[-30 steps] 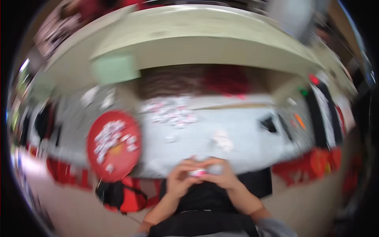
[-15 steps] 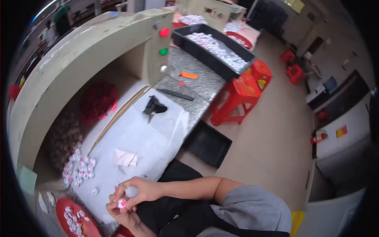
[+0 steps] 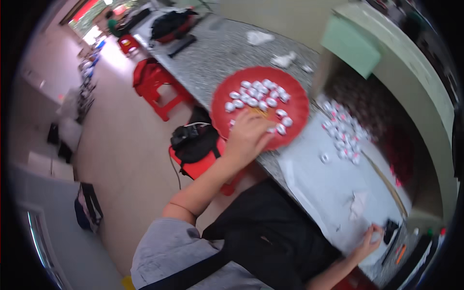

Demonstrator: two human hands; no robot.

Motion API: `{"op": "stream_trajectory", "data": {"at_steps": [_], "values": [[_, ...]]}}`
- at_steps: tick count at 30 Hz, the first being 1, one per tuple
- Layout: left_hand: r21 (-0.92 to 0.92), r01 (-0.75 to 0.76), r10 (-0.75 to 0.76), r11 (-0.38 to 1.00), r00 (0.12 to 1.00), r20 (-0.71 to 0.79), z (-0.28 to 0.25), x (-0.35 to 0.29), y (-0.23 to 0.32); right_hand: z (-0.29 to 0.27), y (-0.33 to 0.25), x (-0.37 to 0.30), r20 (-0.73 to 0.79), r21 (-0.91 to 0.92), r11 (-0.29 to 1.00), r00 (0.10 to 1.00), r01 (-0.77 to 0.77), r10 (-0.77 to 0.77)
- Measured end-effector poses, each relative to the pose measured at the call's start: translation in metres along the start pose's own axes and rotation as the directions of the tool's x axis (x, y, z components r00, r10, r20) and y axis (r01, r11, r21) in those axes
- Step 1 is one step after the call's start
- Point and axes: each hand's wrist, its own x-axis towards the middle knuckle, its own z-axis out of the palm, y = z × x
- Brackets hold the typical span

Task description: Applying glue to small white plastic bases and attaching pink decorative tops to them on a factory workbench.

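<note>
My left hand (image 3: 249, 133) reaches over a red scalloped plate (image 3: 298, 99), palm down, thumb apart from the fingers. Its fingertips are close to the small white rounded pieces (image 3: 253, 101) lying on the plate; no held piece can be made out. On the right, my right hand (image 3: 369, 244) is low over the white sheet (image 3: 314, 188), thumb and fingers curled together. Something pale shows between them, too blurred to name. Beside that hand lies a crumpled black thing (image 3: 390, 226). A folded pale cloth (image 3: 357, 205) rests on the sheet.
A heap of white and pink pieces (image 3: 343, 128) sits at the mouth of a pale booth (image 3: 411, 53), with one loose piece (image 3: 324, 157) nearby. White scraps (image 3: 284, 60) lie on the granite counter (image 3: 217, 41). Red stools, one holding a black bag (image 3: 198, 145), stand left.
My view has swung left. My hands, together before with a white and pink piece and a grey rounded thing, are now far apart: left over the plate, right near the black thing.
</note>
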Motion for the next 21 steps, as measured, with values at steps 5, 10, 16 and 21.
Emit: {"op": "stream_trajectory", "data": {"at_steps": [5, 10, 16, 21], "values": [[0.076, 0.1, -0.102, 0.992, 0.994, 0.031, 0.004, -0.024, -0.01, 0.006, -0.016, -0.006, -0.041, -0.13, 0.988, 0.996, -0.083, 0.078], [-0.26, -0.107, 0.091, 0.96, 0.993, -0.07, -0.008, -0.034, 0.011, 0.01, -0.023, -0.005, -0.081, -0.117, 0.993, 0.997, -0.018, 0.008], [-0.456, -0.136, 0.113, 0.88, 0.991, -0.076, -0.005, -0.048, 0.029, 0.012, -0.03, -0.004, -0.014, -0.218, 0.973, 0.997, -0.078, 0.077], [-0.554, -0.152, 0.133, 0.818, 0.988, -0.075, 0.002, -0.05, 0.045, 0.009, -0.009, -0.006, -0.114, -0.197, 0.978, 0.99, 0.064, -0.088]]}}
